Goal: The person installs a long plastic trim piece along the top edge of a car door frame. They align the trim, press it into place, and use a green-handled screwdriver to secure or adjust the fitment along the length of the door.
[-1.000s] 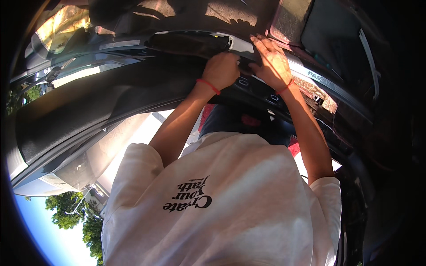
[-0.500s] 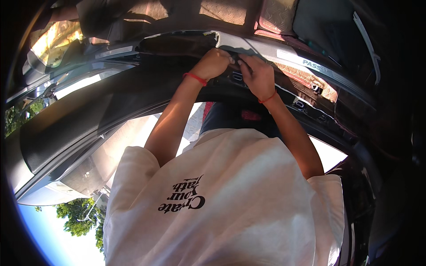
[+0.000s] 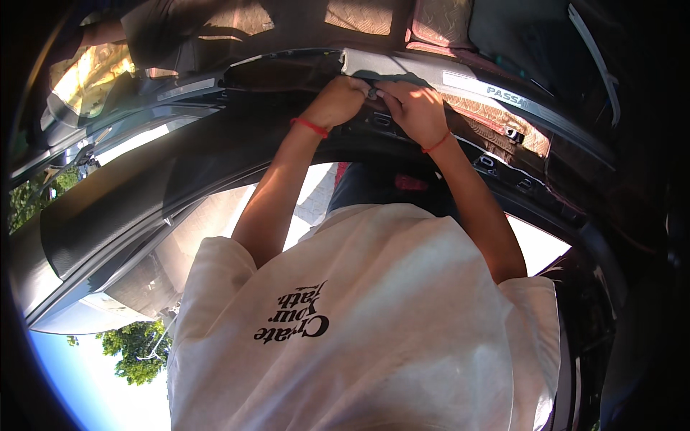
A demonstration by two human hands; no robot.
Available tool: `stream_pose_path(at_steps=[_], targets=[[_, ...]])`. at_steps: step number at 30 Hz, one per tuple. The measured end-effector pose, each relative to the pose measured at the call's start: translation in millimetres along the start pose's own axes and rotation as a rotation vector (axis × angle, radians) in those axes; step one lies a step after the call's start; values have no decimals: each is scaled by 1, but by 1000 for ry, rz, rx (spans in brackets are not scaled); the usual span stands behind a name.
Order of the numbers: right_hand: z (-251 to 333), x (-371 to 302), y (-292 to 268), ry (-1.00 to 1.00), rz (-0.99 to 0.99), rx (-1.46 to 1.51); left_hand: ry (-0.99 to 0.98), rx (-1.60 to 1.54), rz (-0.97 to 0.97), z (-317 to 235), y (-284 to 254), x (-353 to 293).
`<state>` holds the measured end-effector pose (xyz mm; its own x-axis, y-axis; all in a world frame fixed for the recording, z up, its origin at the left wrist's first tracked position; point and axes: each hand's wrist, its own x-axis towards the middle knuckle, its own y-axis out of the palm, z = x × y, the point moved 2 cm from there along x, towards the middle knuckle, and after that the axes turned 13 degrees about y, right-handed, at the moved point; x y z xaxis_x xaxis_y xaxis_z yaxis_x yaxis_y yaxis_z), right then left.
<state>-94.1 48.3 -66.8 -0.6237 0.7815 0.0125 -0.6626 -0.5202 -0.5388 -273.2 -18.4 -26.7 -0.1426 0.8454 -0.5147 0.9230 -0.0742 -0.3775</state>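
Note:
A long grey car door sill trim, with a bright metal plate set in it, lies along the top of the view just beyond my hands. At its near edge, my left hand has its fingers bent and pinched. My right hand faces it, thumb and fingers curled together. Between the two sets of fingertips shows a small dark greyish piece, perhaps a clip; its exact kind is too small to tell. Both hands touch it or sit right against it. My fingertips are partly in shadow.
Below the trim runs the dark bare sill with oval openings. An open black door panel stands on the left. Brown quilted floor mats lie inside the car. A loose pale strip is at the upper right.
Both hands have shifted slightly left, and the right fingers have come closer to the left fingertips around the small piece. The trim appears slightly farther left and up in the picture.

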Motion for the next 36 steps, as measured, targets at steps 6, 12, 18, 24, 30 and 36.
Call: stream_pose_path(at_steps=[6, 12, 18, 24, 30, 36], targets=[[3, 7, -11, -70, 151, -179, -11, 118, 120, -9, -3, 1], [3, 15, -10, -76, 197, -232, 219, 281, -89, -27, -3, -18], [7, 16, -10, -96, 182, -209, 230, 243, -96, -18, -1, -15], [2, 17, -7, -92, 175, -221, 193, 222, -69, -8, -2, -10], [4, 17, -9, -79, 195, -240, 216, 255, -43, -8, -3, -11], [5, 19, -10, -79, 209, -246, 253, 276, -58, -12, -2, -13]])
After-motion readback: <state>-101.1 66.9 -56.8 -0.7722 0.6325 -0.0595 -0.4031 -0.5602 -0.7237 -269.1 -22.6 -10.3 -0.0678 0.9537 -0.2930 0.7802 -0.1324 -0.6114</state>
